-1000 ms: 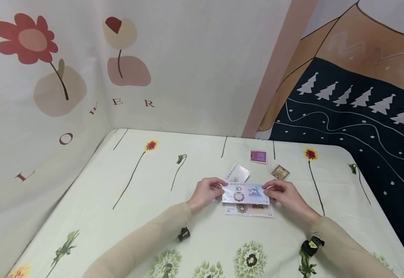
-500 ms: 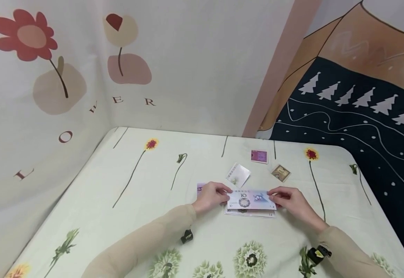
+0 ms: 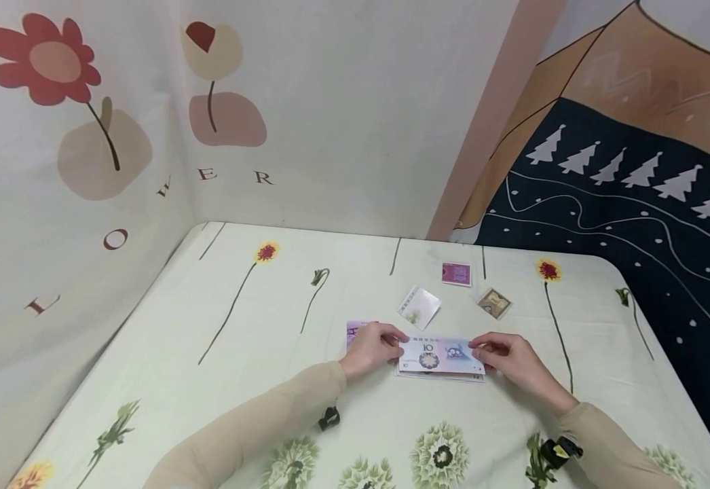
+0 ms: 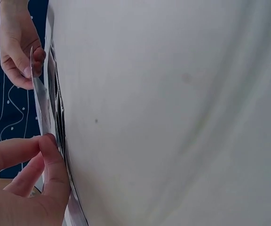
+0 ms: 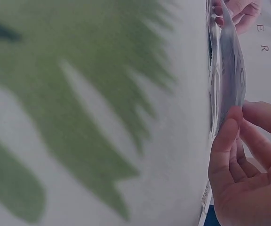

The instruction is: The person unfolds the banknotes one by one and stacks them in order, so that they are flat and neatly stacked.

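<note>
A play banknote marked 10 [image 3: 443,356] is stretched between both hands in the head view. My left hand [image 3: 373,350] pinches its left end between thumb and fingers, and my right hand [image 3: 510,360] pinches the right end. Just beneath it lies a stack of notes [image 3: 405,374], mostly hidden, with only its lower edge showing. In the left wrist view the held note [image 4: 42,106] is seen edge-on, close over the stack. The right wrist view shows fingertips gripping the corner of the same note [image 5: 233,75]. A purple note [image 3: 353,331] sticks out from behind my left hand.
Beyond the hands lie a pale folded-looking note [image 3: 419,309], a small purple note [image 3: 456,274] and a small brown note [image 3: 494,303]. They rest on a flower-printed tablecloth [image 3: 257,421]. Printed curtains [image 3: 343,122] stand behind the table.
Both hands have brought the 10 note slightly right and down towards me, so it covers most of the 20 note below. The purple note on the left has come into sight.
</note>
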A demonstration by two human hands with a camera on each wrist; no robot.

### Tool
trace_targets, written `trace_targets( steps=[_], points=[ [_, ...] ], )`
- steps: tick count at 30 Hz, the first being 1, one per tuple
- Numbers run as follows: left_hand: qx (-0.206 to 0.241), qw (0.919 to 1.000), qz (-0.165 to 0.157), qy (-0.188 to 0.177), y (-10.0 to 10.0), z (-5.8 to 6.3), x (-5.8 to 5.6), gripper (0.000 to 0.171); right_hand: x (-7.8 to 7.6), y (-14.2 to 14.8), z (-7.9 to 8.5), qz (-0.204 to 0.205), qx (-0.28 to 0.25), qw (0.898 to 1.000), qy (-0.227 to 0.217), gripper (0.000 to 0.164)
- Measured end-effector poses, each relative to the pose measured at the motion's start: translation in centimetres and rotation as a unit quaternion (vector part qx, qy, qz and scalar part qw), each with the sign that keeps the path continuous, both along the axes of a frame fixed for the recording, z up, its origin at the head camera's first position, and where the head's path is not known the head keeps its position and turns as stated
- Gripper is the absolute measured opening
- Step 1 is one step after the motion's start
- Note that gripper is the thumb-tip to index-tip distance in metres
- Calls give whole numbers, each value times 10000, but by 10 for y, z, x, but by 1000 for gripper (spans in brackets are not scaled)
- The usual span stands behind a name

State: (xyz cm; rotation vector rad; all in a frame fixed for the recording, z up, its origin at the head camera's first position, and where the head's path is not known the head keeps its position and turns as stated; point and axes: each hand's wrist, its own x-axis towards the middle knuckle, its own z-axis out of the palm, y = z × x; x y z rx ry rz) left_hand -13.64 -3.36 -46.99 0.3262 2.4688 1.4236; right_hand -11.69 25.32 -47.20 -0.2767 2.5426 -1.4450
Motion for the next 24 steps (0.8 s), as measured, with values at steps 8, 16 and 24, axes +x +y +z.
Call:
trace_targets(
  steps=[8,16,24],
  points=[
    [-4,9999,-7,-118,0,-1,0,17,0,-3,-2,17,166,9999,11,17],
    [-271,9994,-54,-198,1,0,-2,17,-1,-6,-2,43,530,9985,113,16],
    [-273,9991,-133,-284,1,5,-3,18,-2,-8,0,74,665,9978,27,17]
  ],
)
